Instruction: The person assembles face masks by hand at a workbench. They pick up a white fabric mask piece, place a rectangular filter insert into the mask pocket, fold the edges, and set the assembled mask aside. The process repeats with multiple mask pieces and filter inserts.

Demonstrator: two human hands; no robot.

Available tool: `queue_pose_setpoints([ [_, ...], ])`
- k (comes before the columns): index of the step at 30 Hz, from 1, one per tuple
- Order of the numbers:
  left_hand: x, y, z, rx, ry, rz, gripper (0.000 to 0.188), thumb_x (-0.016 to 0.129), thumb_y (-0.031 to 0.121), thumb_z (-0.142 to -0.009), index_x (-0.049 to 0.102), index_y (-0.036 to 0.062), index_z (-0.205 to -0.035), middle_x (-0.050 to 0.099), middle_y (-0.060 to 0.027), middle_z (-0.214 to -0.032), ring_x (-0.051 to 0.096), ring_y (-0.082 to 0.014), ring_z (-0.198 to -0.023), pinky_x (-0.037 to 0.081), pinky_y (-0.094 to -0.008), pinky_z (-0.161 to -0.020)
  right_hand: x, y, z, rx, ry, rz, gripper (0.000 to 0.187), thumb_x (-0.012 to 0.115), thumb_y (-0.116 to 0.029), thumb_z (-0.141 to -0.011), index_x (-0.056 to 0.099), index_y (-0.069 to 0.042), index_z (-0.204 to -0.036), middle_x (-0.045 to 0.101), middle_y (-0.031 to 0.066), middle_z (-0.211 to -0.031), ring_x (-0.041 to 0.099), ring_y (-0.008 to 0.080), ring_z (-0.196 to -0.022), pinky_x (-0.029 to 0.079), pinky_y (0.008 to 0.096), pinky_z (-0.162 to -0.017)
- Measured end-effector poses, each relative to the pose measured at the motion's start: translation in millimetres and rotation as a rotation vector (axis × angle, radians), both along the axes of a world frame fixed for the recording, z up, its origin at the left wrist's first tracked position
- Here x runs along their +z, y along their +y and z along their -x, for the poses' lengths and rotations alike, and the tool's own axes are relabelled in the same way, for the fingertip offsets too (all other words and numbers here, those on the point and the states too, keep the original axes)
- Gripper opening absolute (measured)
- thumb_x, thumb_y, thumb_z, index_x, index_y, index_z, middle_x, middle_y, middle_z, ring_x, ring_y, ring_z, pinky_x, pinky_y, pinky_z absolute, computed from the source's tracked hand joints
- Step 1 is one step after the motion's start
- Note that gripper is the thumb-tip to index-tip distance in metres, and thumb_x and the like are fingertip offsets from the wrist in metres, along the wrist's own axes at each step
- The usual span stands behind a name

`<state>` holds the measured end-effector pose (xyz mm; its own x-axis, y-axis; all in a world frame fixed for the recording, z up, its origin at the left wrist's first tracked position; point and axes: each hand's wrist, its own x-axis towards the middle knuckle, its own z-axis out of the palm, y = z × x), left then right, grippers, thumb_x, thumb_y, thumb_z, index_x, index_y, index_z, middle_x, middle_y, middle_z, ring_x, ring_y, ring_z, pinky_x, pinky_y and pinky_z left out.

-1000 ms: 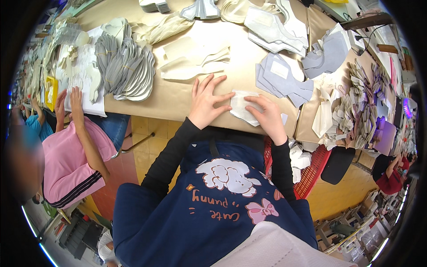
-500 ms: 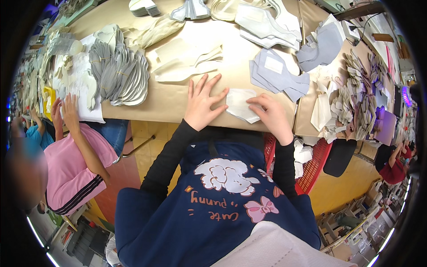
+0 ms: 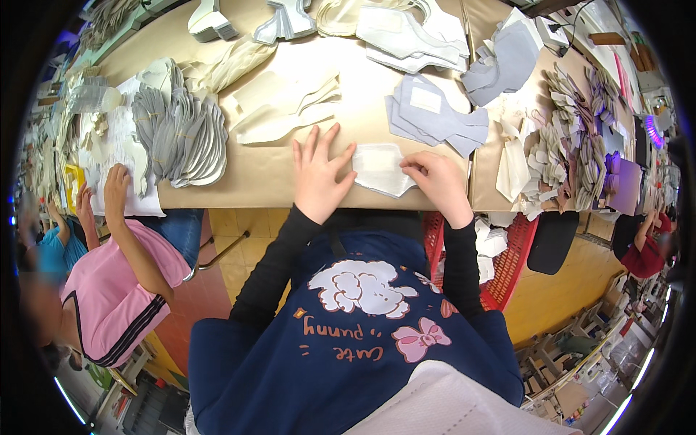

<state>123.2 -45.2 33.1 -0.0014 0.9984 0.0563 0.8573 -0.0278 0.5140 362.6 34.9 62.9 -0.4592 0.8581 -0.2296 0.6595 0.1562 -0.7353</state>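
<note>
White cloth near the bench's front edge, between two hands.
The left hand spreads wide at its left edge; the right hand's fingertips narrow at its right edge, grip unclear. Bare bench separates it from cream pieces and grey pieces.

Bright indoor light overall. Hot glare whites out the far middle of the bench; shadows stay soft. Fingers and white piece read sharp enough. Purple light glows at right, white tubes near left and near right. Fisheye bends edges, rim black, periphery smeary; co-worker at left blurred at the head.
</note>
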Motion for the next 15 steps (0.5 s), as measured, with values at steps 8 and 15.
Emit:
queue_pose_setpoints([
  [8, -8.9, 3.8, -54.7, -0.263, -0.009, -0.073, 0.055, 0.066, 0.036, -0.095, 0.056, 0.0143, -0.144, 0.047, -0.0026, -0.156, 0.040, -0.0235, -0.146, 0.031, -0.0499, -0.119, 8.1, 2.4, -14.3, 0.099, -0.083, -0.101, 0.015, 0.072, -0.015, -0.087, 0.075, -0.006, -0.100, 0.072, 0.0056, -0.080, 0.067, 0.0247, -0.075, 0.051, 0.0348, -0.074],
  [15, -9.7, 2.7, -52.3, -0.319, 0.105, -0.033, 0.064, 0.063, 0.043, -0.096, 0.047, 0.0198, -0.153, 0.040, -0.0004, -0.161, 0.036, -0.0232, -0.148, 0.027, -0.0498, -0.121, 15.5, 4.9, -45.2, -0.012, 0.097, 0.112, 0.017, 0.073, -0.014, -0.087, 0.075, -0.006, -0.102, 0.070, 0.0089, -0.079, 0.063, 0.0239, -0.078, 0.049, 0.0364, -0.078],
])
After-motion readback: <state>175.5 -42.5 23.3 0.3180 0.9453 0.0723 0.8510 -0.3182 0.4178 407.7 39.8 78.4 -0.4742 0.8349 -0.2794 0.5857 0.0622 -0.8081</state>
